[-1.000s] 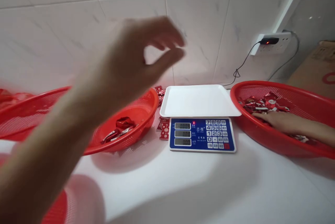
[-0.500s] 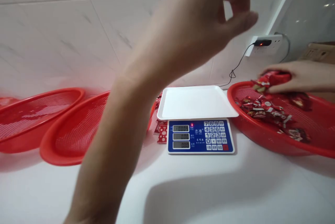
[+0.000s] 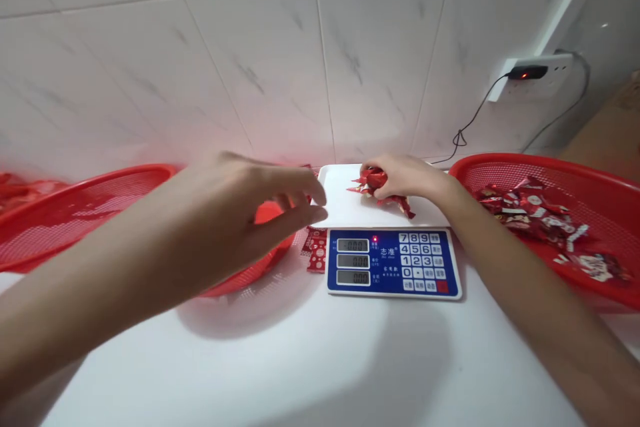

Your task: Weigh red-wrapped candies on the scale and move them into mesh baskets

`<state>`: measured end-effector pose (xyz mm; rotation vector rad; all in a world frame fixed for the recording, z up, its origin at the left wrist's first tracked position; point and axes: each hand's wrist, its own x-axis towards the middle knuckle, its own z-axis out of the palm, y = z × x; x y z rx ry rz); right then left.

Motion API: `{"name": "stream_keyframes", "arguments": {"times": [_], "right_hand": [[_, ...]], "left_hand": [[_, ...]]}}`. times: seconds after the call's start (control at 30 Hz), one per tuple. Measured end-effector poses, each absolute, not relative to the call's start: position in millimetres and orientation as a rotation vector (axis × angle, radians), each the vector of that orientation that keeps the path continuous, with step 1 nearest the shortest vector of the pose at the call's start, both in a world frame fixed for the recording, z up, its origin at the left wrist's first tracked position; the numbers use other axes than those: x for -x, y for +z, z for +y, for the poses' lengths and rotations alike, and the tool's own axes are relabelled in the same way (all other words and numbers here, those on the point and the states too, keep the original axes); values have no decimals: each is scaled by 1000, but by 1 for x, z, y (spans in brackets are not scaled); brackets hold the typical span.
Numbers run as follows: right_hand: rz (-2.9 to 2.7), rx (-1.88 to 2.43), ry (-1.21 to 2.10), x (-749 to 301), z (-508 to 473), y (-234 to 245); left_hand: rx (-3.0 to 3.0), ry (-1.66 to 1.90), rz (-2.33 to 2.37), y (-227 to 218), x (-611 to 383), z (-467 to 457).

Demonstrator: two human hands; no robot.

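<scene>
My right hand (image 3: 400, 175) is closed around several red-wrapped candies (image 3: 373, 180), low over the white weighing tray (image 3: 335, 197) of a digital scale. Below the tray the scale's blue keypad panel (image 3: 393, 264) shows three small displays and a lit red dot. My left hand (image 3: 270, 197) hovers just left of the tray, fingers curved and thumb apart, with nothing visible in it. Behind it, partly covered by the hand and forearm, is a red mesh basket (image 3: 250, 274). More wrapped candies (image 3: 535, 210) lie in the red basket (image 3: 500, 164) on the right.
Another red basket (image 3: 125, 180) stands at the far left, with red packets (image 3: 30, 187) beyond it. Red dotted packets (image 3: 317, 254) lie beside the scale. A black cable (image 3: 483, 107) runs from a plug in the wall socket (image 3: 555, 74) down behind the scale.
My right hand has carried the candies from the right basket leftward to the scale tray. My left hand has come down from in front of the wall to beside the tray.
</scene>
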<state>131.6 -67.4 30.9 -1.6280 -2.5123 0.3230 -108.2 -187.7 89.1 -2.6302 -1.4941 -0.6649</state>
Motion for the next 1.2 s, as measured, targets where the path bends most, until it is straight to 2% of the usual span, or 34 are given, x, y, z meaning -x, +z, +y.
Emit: {"name": "stream_keyframes", "arguments": {"times": [0.17,0.27,0.43,0.57,0.87,1.2], "right_hand": [[-2274,1433,394,-150,-68,11],[-2066,1355,317,-165,-66,3],[-1709,1243,147,-174,-50,-11],[-1664,1255,138,-165,-42,-23],[-1914,1345,244,-152,-49,-30],[-2234,1451,423,-159,-62,-14]], "left_hand": [[2566,-994,-1424,83,109,-203],[2601,-1194,-1427,85,87,-189],[2616,-1325,-1440,78,58,-154],[2662,-1442,-1349,60,52,-132],[2648,-1095,-1519,44,59,-108],[2718,-700,-1585,40,59,-107]]}}
